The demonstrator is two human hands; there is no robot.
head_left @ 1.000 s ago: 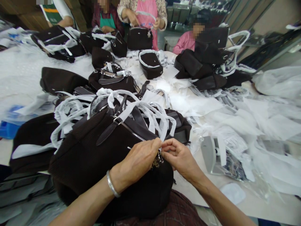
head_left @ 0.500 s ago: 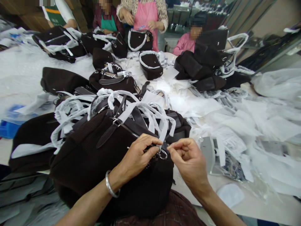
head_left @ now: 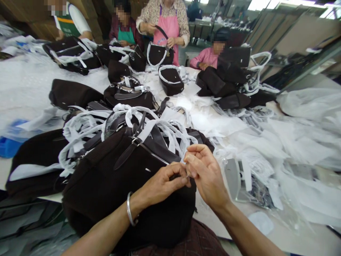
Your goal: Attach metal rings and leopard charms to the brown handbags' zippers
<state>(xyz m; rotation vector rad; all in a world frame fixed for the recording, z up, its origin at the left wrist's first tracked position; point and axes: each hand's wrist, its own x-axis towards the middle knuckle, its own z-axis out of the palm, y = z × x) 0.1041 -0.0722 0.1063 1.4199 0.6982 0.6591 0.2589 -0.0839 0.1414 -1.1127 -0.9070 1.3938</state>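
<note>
In front of me a large dark brown handbag (head_left: 106, 181) leans on its side, its zipper (head_left: 157, 156) and leather strap tab (head_left: 125, 156) facing up. My left hand (head_left: 167, 183), with a silver bangle (head_left: 129, 209) at the wrist, pinches at the bag's right end. Close against it, my right hand (head_left: 204, 170) has thumb and forefinger pressed together at the same spot. What the fingers hold there is small and mostly hidden; the metal ring at the bag's end is covered by the hands. White-wrapped handles (head_left: 133, 113) lie in loops behind the zipper.
Another dark bag (head_left: 34, 156) lies to the left, near a blue object (head_left: 10, 142). More bags (head_left: 170, 80) stand farther back, with several co-workers behind them. Clear plastic with grey pieces (head_left: 231, 177) and white wrapping sheets (head_left: 301, 142) cover the right side.
My hands have come together and now cover the metal ring; the right has moved slightly left. Across the table, the co-worker in the pink apron now holds up a dark strap.
</note>
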